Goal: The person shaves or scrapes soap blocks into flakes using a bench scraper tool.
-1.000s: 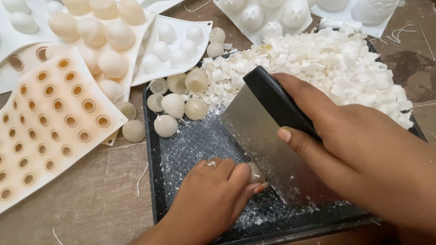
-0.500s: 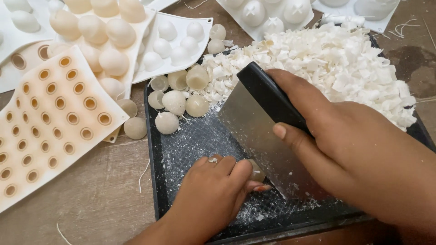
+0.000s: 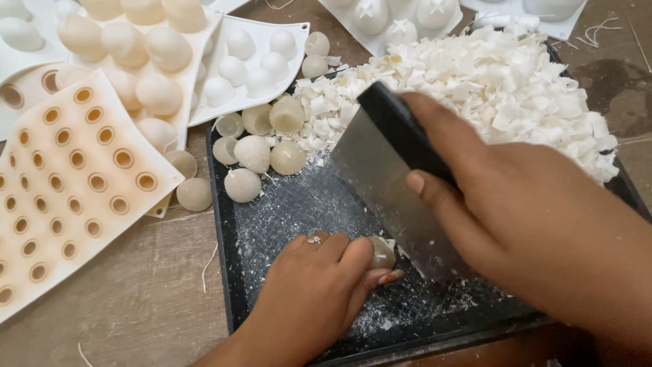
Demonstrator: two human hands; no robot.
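My left hand [image 3: 314, 292] grips a small pale wax half-sphere [image 3: 382, 253] against the floor of a black tray [image 3: 224, 224]. My right hand [image 3: 536, 224] holds a steel bench scraper [image 3: 387, 183] by its black handle, blade edge down right beside that piece. A big heap of white wax shavings [image 3: 489, 95] fills the tray's far right. Several whole pale half-spheres [image 3: 252, 153] sit at the tray's far left corner.
A cream silicone mould with round holes [image 3: 68, 183] lies left of the tray on the brown table. White moulds with dome shapes [image 3: 251, 61] lie behind it and along the top edge. Two loose half-spheres [image 3: 194, 194] rest outside the tray's left rim.
The scraper has shifted slightly toward the piece under my left fingers. My left hand stays in place on it.
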